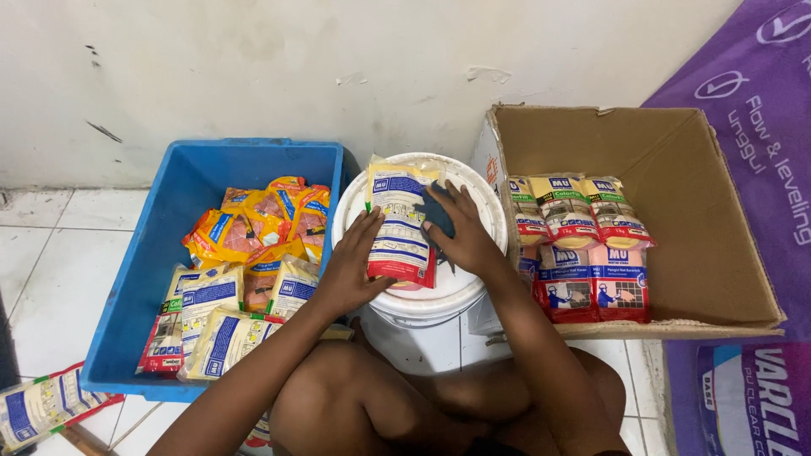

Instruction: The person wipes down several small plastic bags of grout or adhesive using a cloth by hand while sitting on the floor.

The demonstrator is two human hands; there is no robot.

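Head view, as I read it from my remote station. My left hand (351,266) lies flat, fingers spread, against the left edge of a cream, blue and red pouch (399,224) resting on the lid of a white bucket (422,295). My right hand (460,228) presses open-palmed on the pouch's right side, with a dark cloth (439,213) under the fingers. Left of the bucket, a blue crate (144,279) holds cream-and-blue packets below and orange-yellow ones above. To the right, a cardboard box (710,253) holds matching pouches stacked in rows, red bands showing. A purple printed sack (760,101) lies at far right
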